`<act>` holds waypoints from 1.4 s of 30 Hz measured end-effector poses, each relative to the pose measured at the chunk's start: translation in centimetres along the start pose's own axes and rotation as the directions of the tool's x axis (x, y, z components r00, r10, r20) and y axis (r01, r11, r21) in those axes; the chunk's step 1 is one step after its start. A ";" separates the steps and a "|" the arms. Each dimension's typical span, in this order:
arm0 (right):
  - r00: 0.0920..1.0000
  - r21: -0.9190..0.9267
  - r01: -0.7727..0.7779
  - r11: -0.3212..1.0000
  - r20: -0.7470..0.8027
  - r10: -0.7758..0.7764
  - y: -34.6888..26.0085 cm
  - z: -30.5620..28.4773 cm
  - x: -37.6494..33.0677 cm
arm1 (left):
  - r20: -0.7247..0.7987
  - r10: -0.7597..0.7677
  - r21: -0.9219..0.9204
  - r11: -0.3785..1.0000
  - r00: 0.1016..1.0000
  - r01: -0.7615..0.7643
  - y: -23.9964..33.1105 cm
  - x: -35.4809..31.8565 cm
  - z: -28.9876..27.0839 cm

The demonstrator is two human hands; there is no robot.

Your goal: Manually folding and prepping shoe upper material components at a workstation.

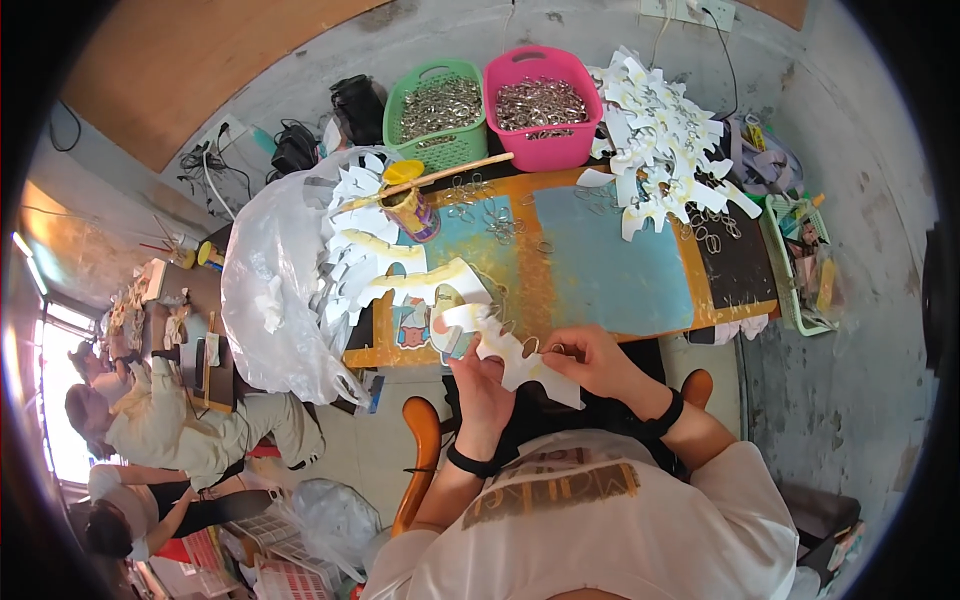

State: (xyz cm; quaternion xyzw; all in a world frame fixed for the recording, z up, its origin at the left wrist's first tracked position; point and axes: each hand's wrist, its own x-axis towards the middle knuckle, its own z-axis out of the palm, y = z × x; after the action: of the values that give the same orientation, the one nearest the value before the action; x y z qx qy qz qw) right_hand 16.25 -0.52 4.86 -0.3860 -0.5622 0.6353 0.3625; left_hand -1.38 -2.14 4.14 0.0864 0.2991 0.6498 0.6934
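My left hand holds a white cut-out card shape by its lower left edge, just in front of the table's near edge. My right hand pinches a small metal ring at the cut-out's right side. Several more white and yellow cut-outs lie stacked on the table to the left. A bigger heap of cut-outs sits at the far right. Loose metal rings are scattered on the blue and orange table top.
A green basket and a pink basket full of metal rings stand at the table's back. A can with a stick, a large clear plastic bag and a right-hand tray surround the work spot. Other people sit at left.
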 end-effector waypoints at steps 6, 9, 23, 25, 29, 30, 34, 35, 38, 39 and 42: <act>0.999 0.155 -0.037 0.987 -0.032 0.042 -1.7 1.1 0.2 | 0.130 -0.068 0.387 0.922 0.989 0.013 0.3 0.3 -2.9; 0.991 0.297 -0.133 0.946 0.023 0.132 -1.6 0.7 0.1 | 0.156 -0.018 0.371 0.928 0.988 -0.042 0.9 0.0 -1.6; 0.983 0.680 -0.037 0.732 0.157 -0.097 2.8 1.9 -0.6 | 0.277 -0.170 -0.068 0.978 0.946 0.196 0.3 -1.6 -1.4; 0.972 0.671 0.011 0.742 0.167 -0.165 2.4 0.6 0.1 | 0.166 -0.067 0.199 0.979 0.984 0.033 0.3 -1.2 -0.1; 0.995 0.422 0.095 0.902 -0.034 -0.089 -1.9 1.0 0.6 | 0.238 0.037 0.537 0.828 0.971 -0.163 0.3 -0.4 -1.1; 0.995 0.413 0.090 0.906 0.002 -0.100 -1.4 0.6 0.6 | 0.268 -0.013 0.606 0.780 0.963 -0.158 0.0 -0.4 -1.0; 0.990 0.026 0.000 1.000 -0.140 0.004 -1.4 -1.0 1.5 | 0.397 -0.047 0.713 0.645 0.916 -0.276 -1.0 -0.7 -1.1; 0.968 0.060 -0.050 0.997 -0.242 0.063 -2.2 -1.5 1.4 | 0.458 -0.040 0.711 0.616 0.888 -0.339 -1.5 -0.4 -1.8; 0.901 -0.085 0.227 0.970 -0.359 -0.242 -5.1 -6.2 2.7 | 0.482 -0.019 0.740 0.544 0.876 -0.395 0.2 -0.5 -2.2; 0.897 -0.241 0.190 0.952 -0.351 -0.268 -5.8 -8.9 3.2 | 0.453 0.048 0.767 0.488 0.890 -0.417 0.6 -0.5 -2.5; 0.877 -0.731 0.077 0.678 -0.274 -0.396 -6.4 -16.4 5.5 | 0.418 0.208 0.824 0.323 0.885 -0.465 2.4 1.0 -4.1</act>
State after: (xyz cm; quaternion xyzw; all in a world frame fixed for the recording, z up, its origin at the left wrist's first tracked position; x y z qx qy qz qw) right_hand 28.74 12.25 9.57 -0.5402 -0.7168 0.2244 0.3795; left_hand -5.58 -1.99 1.69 0.5855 0.4933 0.4952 0.4106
